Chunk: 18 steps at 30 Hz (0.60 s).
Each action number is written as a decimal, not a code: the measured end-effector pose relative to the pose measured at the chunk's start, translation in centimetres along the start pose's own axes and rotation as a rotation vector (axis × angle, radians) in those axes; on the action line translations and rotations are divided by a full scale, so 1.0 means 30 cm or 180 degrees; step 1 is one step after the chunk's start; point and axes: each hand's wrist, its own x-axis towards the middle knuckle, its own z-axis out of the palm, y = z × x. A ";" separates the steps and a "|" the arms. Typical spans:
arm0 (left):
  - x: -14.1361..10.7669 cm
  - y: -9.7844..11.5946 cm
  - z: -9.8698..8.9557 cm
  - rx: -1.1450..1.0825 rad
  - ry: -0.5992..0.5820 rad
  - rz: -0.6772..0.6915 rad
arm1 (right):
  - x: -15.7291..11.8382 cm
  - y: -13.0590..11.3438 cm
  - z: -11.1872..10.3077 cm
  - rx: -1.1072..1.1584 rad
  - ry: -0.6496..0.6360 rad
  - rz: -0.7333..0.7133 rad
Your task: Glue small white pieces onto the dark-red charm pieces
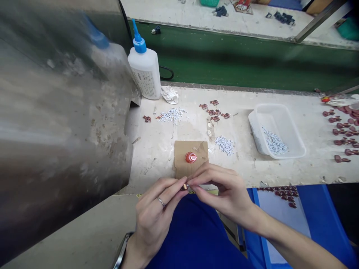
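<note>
Low over the bench's front edge, my left hand [157, 203] pinches a small brown figurine part [184, 186] with an orange patch. My right hand [220, 186] meets it from the right, thumb and forefinger closed at the part's side; whatever they hold is too small to make out. Just beyond my fingers, a red bottle cap [191, 157] rests on a piece of brown cardboard [179, 153]. Behind it lie a heap of tiny white-and-blue pieces [173, 115], a second heap of such pieces [224, 145], and several small brown figurine parts [215, 112].
A white glue bottle [146, 73] with a blue nozzle stands against a metal housing [64, 123] on the left. To the right is a plastic tub [291, 127] holding tiny pieces. Rows of brown parts [342, 131] lie farther right. A blue tray [322, 216] sits below the bench.
</note>
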 end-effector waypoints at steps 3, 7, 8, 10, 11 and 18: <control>0.002 0.010 -0.003 0.0000 0.0011 -0.0001 | -0.002 -0.006 -0.003 -0.0368 -0.0053 -0.0326; 0.010 0.035 -0.010 0.0064 0.0020 -0.0123 | -0.012 -0.021 -0.010 -0.1199 -0.0140 -0.0939; 0.012 0.042 -0.012 0.0074 0.0015 -0.0168 | -0.014 -0.024 -0.012 -0.1409 -0.0158 -0.1106; 0.013 0.052 -0.015 0.0078 -0.0009 -0.0198 | -0.017 -0.029 -0.014 -0.1659 -0.0175 -0.1338; 0.013 0.056 -0.017 0.0079 -0.0019 -0.0173 | -0.018 -0.030 -0.014 -0.1693 -0.0161 -0.1391; 0.015 0.081 -0.018 0.0152 0.0009 -0.0016 | -0.025 -0.039 -0.018 -0.1674 -0.0108 -0.1270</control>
